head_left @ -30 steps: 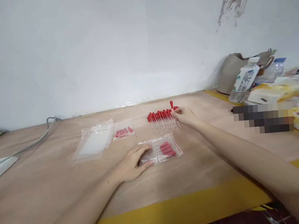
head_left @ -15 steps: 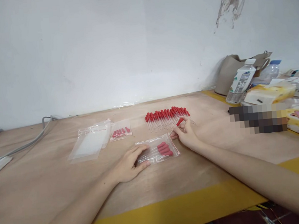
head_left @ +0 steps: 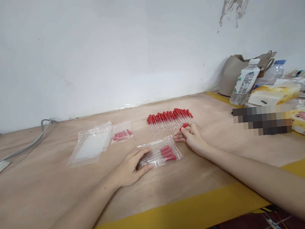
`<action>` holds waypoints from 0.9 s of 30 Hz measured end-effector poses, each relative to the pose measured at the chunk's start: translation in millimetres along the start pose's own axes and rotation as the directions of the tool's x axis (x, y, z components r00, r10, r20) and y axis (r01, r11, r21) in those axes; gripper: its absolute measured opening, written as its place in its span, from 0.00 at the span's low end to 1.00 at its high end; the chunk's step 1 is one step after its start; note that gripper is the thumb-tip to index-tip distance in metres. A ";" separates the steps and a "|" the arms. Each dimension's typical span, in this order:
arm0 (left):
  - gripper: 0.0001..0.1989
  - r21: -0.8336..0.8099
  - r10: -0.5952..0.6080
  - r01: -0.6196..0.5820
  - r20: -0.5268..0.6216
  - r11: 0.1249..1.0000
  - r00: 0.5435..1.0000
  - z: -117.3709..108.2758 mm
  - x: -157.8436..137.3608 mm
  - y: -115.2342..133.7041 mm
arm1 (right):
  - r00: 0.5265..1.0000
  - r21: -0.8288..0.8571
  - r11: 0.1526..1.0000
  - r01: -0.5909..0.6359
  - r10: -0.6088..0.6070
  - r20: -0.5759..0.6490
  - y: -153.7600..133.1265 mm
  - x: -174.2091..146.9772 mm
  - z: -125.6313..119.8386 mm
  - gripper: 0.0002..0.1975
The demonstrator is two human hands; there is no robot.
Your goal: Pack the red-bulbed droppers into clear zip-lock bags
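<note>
A clear zip-lock bag (head_left: 156, 159) lies flat, with several red-bulbed glass droppers (head_left: 168, 153) inside. My left hand (head_left: 132, 169) is curved around the bag's left end, its fingers on the upper edge and thumb on the lower one, holding it against the table. Between the thumb and fingers of my right hand (head_left: 193, 137) is one dropper (head_left: 184, 126), pinched by its red bulb. Its thin tube points left and down toward the bag's zip end; whether the tip is inside cannot be made out. Beyond that hand lies a row of droppers (head_left: 168, 116), bulbs away from me.
Flat clear bags (head_left: 89, 145) are stacked at left, beside another bag of droppers (head_left: 122, 134). A grey cable (head_left: 34, 142) runs along the far left. Bottles (head_left: 246, 83), a beige bag (head_left: 230, 75) and tissue packs (head_left: 273, 95) stand at right. Yellow tape (head_left: 177, 212) edges the table.
The dropper in my right hand has tilted flatter, its bulb now lying nearer level. My left hand and the bag have hardly moved.
</note>
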State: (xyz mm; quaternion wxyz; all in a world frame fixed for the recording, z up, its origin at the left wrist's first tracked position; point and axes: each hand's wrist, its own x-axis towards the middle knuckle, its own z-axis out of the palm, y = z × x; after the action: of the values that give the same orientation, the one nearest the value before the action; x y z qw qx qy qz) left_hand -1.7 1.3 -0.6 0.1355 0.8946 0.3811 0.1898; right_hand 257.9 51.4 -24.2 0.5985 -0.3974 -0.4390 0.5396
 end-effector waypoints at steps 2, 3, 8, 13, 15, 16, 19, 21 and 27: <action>0.22 0.000 0.000 0.000 0.002 1.000 1.000 -0.2 0.1 0.4 | 0.999 -0.010 0.999 -0.036 0.036 0.008 -2.4 0.6 -4.5 0.15; 0.22 0.000 0.000 0.000 0.003 1.000 1.000 -0.3 0.2 0.5 | 0.998 -0.039 0.997 -0.060 0.062 0.029 -3.9 1.3 -7.3 0.15; 0.23 0.008 -0.005 0.005 0.004 1.000 1.000 -0.8 0.5 1.1 | 0.933 -0.337 0.936 -0.099 0.204 0.295 -13.2 6.1 -20.3 0.13; 0.23 0.006 0.000 0.000 0.009 1.000 1.000 -0.8 0.7 0.8 | 0.877 -0.428 0.903 0.048 0.166 0.450 -15.3 10.1 -18.3 0.12; 0.23 0.009 -0.002 0.001 0.010 1.000 1.000 -0.6 0.7 0.4 | 0.842 -0.431 0.896 0.111 0.146 0.520 -14.1 10.9 -14.7 0.12; 0.23 0.011 -0.001 0.001 0.009 1.000 1.000 -0.5 0.7 0.2 | 0.826 -0.437 0.888 0.142 0.137 0.547 -13.6 11.2 -13.1 0.12; 0.23 0.016 0.001 -0.001 0.013 1.000 1.000 -0.6 1.0 0.0 | 0.804 -0.461 0.860 0.218 0.109 0.584 -13.3 11.7 -9.9 0.13; 0.24 0.017 0.003 -0.003 0.016 1.000 1.000 -0.8 1.4 0.1 | 0.808 -0.472 0.851 0.230 0.103 0.580 -14.0 11.7 -9.2 0.13; 0.23 0.017 0.005 -0.005 0.012 1.000 1.000 0.4 2.0 -0.8 | 0.902 -0.501 0.863 0.072 0.158 0.402 -10.8 11.5 -6.8 0.12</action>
State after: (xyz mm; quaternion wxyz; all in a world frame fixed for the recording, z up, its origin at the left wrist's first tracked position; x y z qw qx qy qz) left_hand -0.8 3.4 -0.8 0.1300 0.8979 0.3794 0.1815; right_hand 268.0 61.7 -14.9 0.3496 -0.4210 -0.6760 0.4935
